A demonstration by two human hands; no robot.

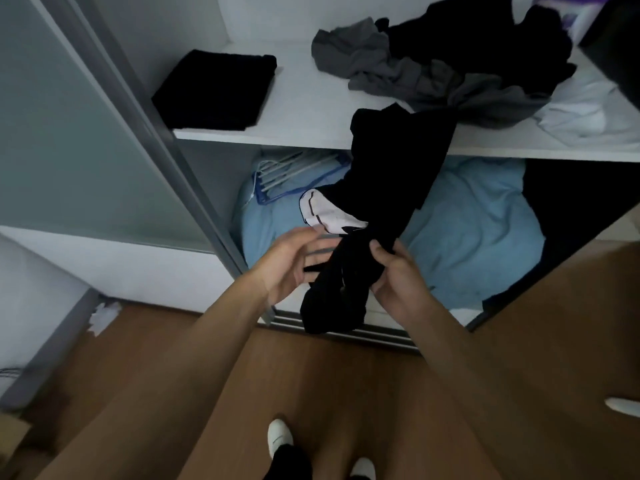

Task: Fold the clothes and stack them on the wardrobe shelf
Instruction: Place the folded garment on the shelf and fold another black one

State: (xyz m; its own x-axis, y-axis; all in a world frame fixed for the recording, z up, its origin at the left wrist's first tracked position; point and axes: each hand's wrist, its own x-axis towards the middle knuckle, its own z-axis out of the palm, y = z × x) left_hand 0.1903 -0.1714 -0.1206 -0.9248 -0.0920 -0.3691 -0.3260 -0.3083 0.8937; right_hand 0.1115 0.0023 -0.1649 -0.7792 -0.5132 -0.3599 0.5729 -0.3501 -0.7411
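Note:
A black garment [388, 188] with a white patch hangs from the white wardrobe shelf [304, 109] down in front of the lower compartment. My right hand [401, 275] grips its bunched lower part. My left hand [291, 261] is beside it with fingers spread, touching the cloth's left edge. A folded black garment [214, 90] lies flat at the shelf's left. An unfolded heap lies at the shelf's right: a grey garment [398, 71], a black one [485, 39] and a white one [588, 116].
Below the shelf lies a light blue bundle [478, 230] with white hangers [291, 168] on it. A grey sliding door [86, 133] stands to the left, its floor track [363, 332] under my hands. The wooden floor holds a scrap of white paper [104, 315].

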